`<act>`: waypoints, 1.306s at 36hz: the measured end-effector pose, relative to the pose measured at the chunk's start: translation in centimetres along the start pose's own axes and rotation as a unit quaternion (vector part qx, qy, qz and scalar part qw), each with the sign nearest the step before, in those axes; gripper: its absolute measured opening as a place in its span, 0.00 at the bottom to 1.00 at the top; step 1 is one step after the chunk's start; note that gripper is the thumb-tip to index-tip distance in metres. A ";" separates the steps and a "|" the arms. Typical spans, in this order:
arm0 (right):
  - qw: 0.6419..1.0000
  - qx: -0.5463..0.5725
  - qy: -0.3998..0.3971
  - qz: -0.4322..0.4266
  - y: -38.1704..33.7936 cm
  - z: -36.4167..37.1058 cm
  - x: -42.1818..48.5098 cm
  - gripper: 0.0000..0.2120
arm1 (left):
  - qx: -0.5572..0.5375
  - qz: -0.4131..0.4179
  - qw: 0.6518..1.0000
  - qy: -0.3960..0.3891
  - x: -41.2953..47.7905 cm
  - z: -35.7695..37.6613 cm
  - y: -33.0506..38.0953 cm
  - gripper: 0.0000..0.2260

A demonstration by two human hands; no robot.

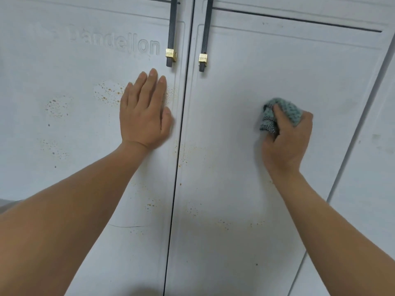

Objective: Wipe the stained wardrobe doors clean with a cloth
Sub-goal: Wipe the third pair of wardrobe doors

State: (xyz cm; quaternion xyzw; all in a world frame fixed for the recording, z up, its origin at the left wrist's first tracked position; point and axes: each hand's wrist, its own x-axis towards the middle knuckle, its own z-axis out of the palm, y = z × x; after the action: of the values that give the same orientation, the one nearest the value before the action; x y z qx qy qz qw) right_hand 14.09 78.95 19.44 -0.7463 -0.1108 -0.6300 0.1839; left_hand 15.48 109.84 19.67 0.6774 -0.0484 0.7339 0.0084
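Two pale grey wardrobe doors fill the view, the left door (74, 129) and the right door (230, 86), split by a dark seam. My left hand (144, 113) lies flat on the left door, fingers together, beside the seam. It partly covers a patch of brown speckled stains (108, 92). My right hand (286, 142) presses a bunched teal cloth (277, 113) against the middle of the right door. More brown specks (183, 157) sit along the seam below both hands, and lower down on both doors.
Two dark ribbed handles with gold end caps, the left handle (172, 35) and the right handle (205, 39), hang on either side of the seam above my hands. Raised lettering (136, 47) crosses the left door. Another panel (367, 167) adjoins at the right.
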 end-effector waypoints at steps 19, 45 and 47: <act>0.963 0.036 -0.134 -0.232 -1.7 2.3 -6.4 0.22 | -0.004 -0.006 1.000 0.002 0.1 0.0 0.1 0.27; 0.881 0.012 -0.217 -0.420 -7.5 3.7 -4.2 0.19 | -0.001 -0.003 1.000 -0.007 -0.1 -0.4 0.0 0.27; 0.912 0.014 -0.193 -0.363 -7.2 4.0 -3.9 0.19 | -0.001 -0.003 1.000 -0.004 -0.1 -0.3 0.1 0.27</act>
State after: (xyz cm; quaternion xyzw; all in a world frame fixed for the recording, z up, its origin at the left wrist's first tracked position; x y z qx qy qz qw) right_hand 14.07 87.39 16.02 -0.7593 -0.4162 -0.4951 -0.0716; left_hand 15.18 109.81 19.52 0.6807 -0.0469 0.7310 0.0112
